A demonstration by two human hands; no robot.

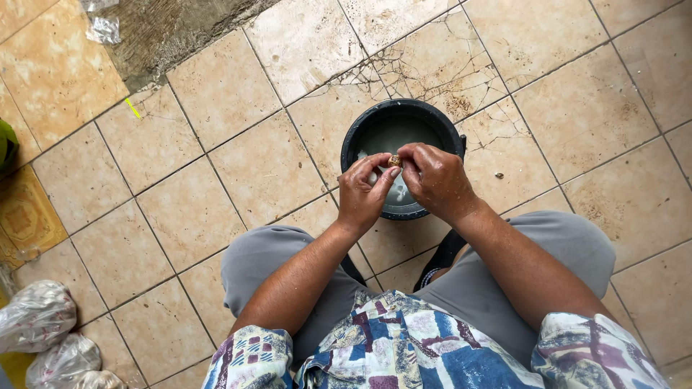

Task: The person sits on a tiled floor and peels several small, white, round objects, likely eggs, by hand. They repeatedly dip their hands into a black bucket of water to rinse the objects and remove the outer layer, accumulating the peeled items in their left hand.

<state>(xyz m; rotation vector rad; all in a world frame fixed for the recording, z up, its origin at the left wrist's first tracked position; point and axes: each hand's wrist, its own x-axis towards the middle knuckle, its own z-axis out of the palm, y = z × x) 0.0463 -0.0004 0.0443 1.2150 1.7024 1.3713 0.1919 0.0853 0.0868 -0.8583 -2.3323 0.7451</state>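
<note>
while both hands, left (364, 193) and right (435, 180), pinch a small brown nut (394, 160) over the bucket (360, 133), wet fingers could drop it in.

Floor of large beige square tiles (216, 194), mottled and worn, laid on the diagonal, with dark grout lines. Heavily cracked near the top middle (432, 65), fine fractures spreading across several tiles. Strip of bare grey concrete (173, 29) along the top left, a scrap of clear plastic (104, 29) lying on it. Small yellow fleck (132, 108) just below. Patterned yellow-brown tile (21, 216) at the left edge. Crumpled clear plastic bags (43, 331) bunched in the bottom left corner. Even, soft daylight, shadows faint.
</note>
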